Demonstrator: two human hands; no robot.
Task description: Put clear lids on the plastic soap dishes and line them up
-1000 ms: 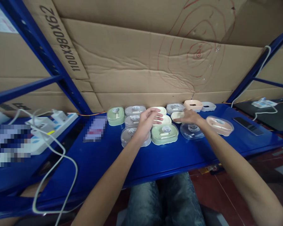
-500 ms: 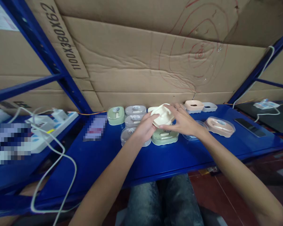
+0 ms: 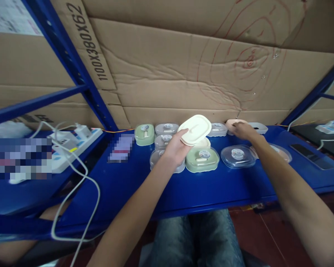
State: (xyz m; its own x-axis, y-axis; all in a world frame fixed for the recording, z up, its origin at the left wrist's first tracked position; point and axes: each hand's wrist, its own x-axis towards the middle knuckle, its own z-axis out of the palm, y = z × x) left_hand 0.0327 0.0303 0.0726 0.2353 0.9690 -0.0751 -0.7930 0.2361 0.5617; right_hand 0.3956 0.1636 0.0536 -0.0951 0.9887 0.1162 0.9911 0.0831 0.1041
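My left hand (image 3: 176, 150) is closed on the edge of a cream oval plastic dish (image 3: 195, 129), held tilted above the table with a raised ridge on its face. A second cream piece (image 3: 203, 143) shows partly beneath it. Behind it to the right, my right hand (image 3: 243, 129) has its fingers closed on the rim of a peach oval dish (image 3: 233, 122), partly hiding it. In front of my left hand sits a green box (image 3: 202, 161) with a clear lid. A clear lid (image 3: 238, 157) with a round label lies left of my right forearm.
Several grey lidded boxes (image 3: 167, 129) and a green one (image 3: 144, 134) stand behind on the blue table (image 3: 200, 193). A pale grey dish (image 3: 258, 128), a peach lidded box (image 3: 281, 154) and a phone (image 3: 311, 155) are at right. Left are a power strip (image 3: 69, 155) and white cables (image 3: 96, 193).
My right hand has left the cream dish and moved right to the peach dish. My left hand keeps the cream dish, now turned with its ridged face showing. The view has shifted slightly.
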